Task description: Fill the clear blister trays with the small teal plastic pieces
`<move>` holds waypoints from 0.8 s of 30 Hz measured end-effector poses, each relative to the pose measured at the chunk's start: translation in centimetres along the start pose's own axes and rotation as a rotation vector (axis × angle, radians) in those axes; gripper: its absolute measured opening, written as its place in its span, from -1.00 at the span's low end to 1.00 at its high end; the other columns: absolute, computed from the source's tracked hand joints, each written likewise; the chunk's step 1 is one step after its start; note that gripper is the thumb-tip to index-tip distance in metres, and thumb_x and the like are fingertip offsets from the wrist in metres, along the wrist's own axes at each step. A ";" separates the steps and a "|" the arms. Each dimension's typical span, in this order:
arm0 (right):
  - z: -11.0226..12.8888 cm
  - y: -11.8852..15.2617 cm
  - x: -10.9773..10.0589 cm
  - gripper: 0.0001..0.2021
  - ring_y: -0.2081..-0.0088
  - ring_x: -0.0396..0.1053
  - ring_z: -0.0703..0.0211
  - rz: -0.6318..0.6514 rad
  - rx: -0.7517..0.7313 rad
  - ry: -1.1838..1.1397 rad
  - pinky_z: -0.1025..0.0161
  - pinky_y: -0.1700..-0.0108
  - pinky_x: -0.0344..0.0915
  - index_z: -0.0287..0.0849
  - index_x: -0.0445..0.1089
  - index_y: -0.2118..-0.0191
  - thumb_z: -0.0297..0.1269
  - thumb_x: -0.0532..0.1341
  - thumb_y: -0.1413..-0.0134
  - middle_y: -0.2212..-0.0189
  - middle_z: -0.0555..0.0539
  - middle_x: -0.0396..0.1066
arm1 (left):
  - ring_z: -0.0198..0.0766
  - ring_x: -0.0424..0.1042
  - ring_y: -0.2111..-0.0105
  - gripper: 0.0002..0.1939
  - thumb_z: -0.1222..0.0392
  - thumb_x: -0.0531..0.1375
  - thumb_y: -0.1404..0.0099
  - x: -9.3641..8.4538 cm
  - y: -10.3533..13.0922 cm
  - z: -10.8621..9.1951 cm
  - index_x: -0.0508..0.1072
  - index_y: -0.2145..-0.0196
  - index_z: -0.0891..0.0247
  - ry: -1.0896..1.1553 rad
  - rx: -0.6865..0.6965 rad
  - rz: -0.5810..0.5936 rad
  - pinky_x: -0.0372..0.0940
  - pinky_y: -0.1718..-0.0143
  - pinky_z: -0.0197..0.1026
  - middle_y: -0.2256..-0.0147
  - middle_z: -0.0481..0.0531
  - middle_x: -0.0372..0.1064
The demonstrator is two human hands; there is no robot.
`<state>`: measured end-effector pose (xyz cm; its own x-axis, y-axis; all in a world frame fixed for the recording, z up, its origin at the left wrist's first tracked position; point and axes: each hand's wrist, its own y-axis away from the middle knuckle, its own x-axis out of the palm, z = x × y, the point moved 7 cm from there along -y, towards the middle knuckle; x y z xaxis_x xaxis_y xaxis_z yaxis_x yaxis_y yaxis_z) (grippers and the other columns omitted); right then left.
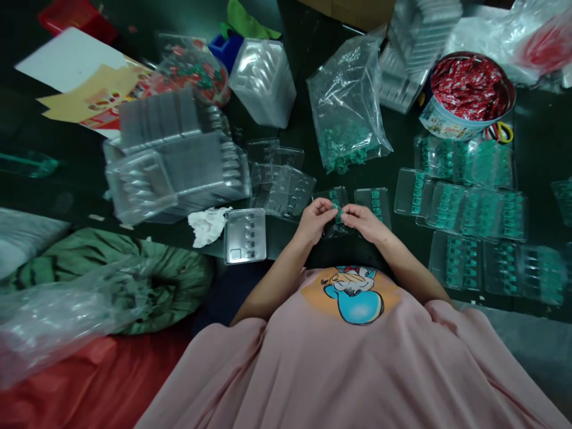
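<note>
Both hands meet over a clear plastic tray near the table's front edge. My left hand and my right hand pinch a small green piece between their fingertips. Just right of it lies another clear tray with green pieces in a column. Beyond the hands stands a clear bag with many green pieces at its bottom. Several overlapping clear trays without green pieces lie to the left. Filled trays with green pieces spread over the right side.
Stacked clear trays rise at the left, beside a white crumpled tissue and a single tray. A round tin of red packets and yellow-handled scissors are at the back right. Another tray stack stands at the back.
</note>
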<state>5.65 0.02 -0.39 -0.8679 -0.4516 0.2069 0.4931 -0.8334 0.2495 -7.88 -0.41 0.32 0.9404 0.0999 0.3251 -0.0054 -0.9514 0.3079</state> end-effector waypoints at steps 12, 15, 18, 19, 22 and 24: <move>1.4 3.6 0.7 -0.67 0.42 0.09 0.28 -0.032 -0.160 0.109 0.29 0.32 0.07 -0.14 0.29 0.35 0.06 0.22 -0.13 0.48 0.07 0.18 | -0.42 0.32 0.48 -0.73 0.30 0.34 0.08 2.4 -1.8 -1.4 0.45 0.35 0.28 -0.197 0.070 0.073 0.22 0.43 -0.37 0.48 -0.12 0.35; 2.4 4.6 1.8 -0.71 0.40 0.15 0.26 0.021 -0.227 0.253 0.27 0.29 0.11 -0.14 0.30 0.39 -0.01 0.23 -0.14 0.45 0.04 0.23 | -0.40 0.34 0.45 -0.80 0.28 0.33 0.01 1.6 -4.5 -3.2 0.48 0.36 0.29 -0.376 0.284 -0.046 0.25 0.38 -0.34 0.45 -0.09 0.36; 2.5 4.7 1.7 -0.74 0.37 0.20 0.25 -0.016 -0.225 0.270 0.28 0.26 0.14 -0.15 0.32 0.39 -0.05 0.24 -0.12 0.43 0.03 0.27 | -0.29 0.44 0.29 -0.73 0.16 0.34 -0.11 0.8 -7.4 -5.3 0.53 0.21 0.28 -0.544 0.397 -0.036 0.34 0.23 -0.25 0.23 0.05 0.44; 2.2 4.5 1.2 -0.74 0.38 0.20 0.26 -0.052 -0.201 0.239 0.28 0.27 0.15 -0.15 0.34 0.37 -0.05 0.24 -0.11 0.44 0.04 0.27 | -0.24 0.46 0.21 -0.66 0.11 0.35 -0.12 0.6 -7.9 -5.9 0.53 0.14 0.27 -0.601 0.426 -0.017 0.36 0.18 -0.22 0.11 0.10 0.43; 1.2 3.6 -0.5 -0.73 0.41 0.18 0.29 -0.147 -0.130 0.123 0.31 0.31 0.14 -0.15 0.37 0.33 -0.02 0.27 -0.07 0.47 0.06 0.28 | -0.15 0.44 0.07 -0.55 0.02 0.36 -0.16 -0.3 -7.6 -7.4 0.52 0.02 0.22 -0.740 0.508 -0.071 0.36 0.08 -0.16 -0.11 0.20 0.32; 0.7 3.0 -1.2 -0.72 0.43 0.17 0.30 -0.182 -0.117 0.053 0.32 0.33 0.14 -0.14 0.39 0.33 -0.02 0.29 -0.04 0.48 0.07 0.28 | -0.15 0.45 0.08 -0.61 0.01 0.32 -0.20 -0.5 -5.8 -7.2 0.54 0.06 0.24 -0.758 0.501 -0.103 0.35 0.06 -0.14 -0.06 0.19 0.38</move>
<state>8.21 -1.76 0.74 -0.9454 -0.3040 0.1179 0.3205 -0.9326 0.1657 -10.78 7.19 4.84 0.9005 0.1419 -0.4110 0.0731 -0.9812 -0.1786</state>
